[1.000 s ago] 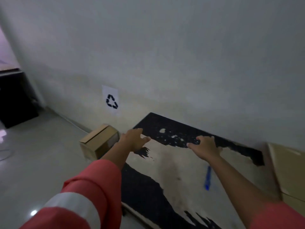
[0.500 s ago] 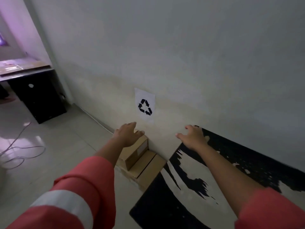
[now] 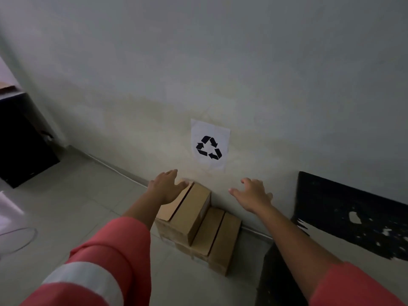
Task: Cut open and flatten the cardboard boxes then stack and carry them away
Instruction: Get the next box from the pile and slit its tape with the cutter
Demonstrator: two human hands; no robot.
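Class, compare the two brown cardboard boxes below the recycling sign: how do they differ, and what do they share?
The taller box stands higher than the lower box. The taller box sits left, farther from the camera; the lower box sits right, nearer. The left hand is spread at the taller box; no hand is at the lower box. Both are brown cardboard, side by side against the wall.
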